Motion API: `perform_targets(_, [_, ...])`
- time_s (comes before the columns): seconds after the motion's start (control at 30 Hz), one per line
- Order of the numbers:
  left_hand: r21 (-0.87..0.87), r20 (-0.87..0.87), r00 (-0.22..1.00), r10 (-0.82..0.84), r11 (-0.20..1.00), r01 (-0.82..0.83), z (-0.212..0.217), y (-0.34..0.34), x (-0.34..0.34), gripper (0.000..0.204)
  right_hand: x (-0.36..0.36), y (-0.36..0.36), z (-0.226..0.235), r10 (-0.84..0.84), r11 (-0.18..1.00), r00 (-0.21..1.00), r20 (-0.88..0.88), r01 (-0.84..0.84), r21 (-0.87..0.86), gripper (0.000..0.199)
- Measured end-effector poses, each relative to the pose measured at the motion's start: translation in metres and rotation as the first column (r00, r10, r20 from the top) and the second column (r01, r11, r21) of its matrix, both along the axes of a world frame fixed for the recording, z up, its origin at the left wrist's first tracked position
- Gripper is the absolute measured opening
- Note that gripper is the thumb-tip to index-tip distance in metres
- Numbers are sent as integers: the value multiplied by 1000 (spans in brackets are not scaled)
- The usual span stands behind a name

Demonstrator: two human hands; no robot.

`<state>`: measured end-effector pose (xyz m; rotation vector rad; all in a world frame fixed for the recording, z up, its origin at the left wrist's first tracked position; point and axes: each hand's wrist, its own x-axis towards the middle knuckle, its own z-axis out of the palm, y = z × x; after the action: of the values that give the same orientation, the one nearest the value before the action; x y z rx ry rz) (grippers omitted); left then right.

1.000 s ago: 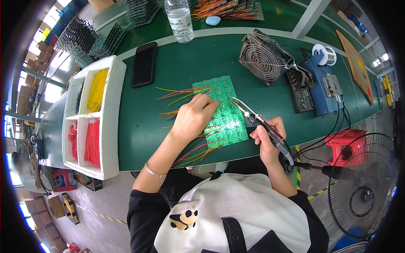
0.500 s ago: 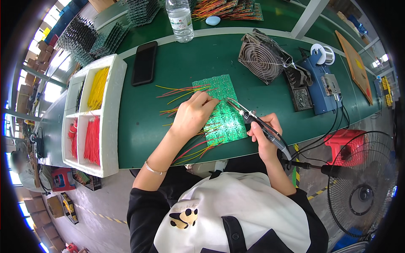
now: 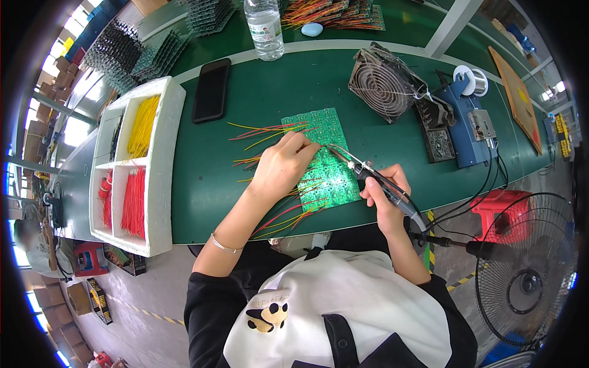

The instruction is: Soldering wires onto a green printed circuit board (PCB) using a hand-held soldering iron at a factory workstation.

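Observation:
A green circuit board panel (image 3: 328, 178) lies on the green bench in front of me, with red and yellow wires (image 3: 288, 214) sticking out over its left side. My left hand (image 3: 283, 162) rests over the board's left half. Its thumb and forefinger are pinched on a thin wire, mostly hidden by the fingers. My right hand (image 3: 388, 193) grips a soldering iron (image 3: 392, 195) with a thin metal feed tube clamped along it. The iron's bent tip meets the board just right of my left fingertips.
At left stands a white foam tray (image 3: 161, 184) of yellow and red wires, beside a black phone (image 3: 211, 91). A water bottle (image 3: 265, 30) is at the back. To the right are a small metal fan (image 3: 383, 83), a blue solder feeder (image 3: 469, 122) and a floor fan (image 3: 527, 279).
The iron's tip has shifted slightly left, closer to my left fingertips. Both hands otherwise keep their place and grip, and the view has moved a touch.

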<state>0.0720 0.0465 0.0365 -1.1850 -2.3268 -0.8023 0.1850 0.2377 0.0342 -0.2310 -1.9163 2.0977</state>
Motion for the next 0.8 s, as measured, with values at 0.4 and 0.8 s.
perform_targets(0.4, [-5,-1,1000,1,1000,-1,0,0,0,17,0,2,-3,-61,995,996,-70,55,-78,14])
perform_targets(0.8, [-2,7,1000,3,1000,-3,1,0,-1,17,-1,0,1,-16,1000,1000,-11,16,-21,20])
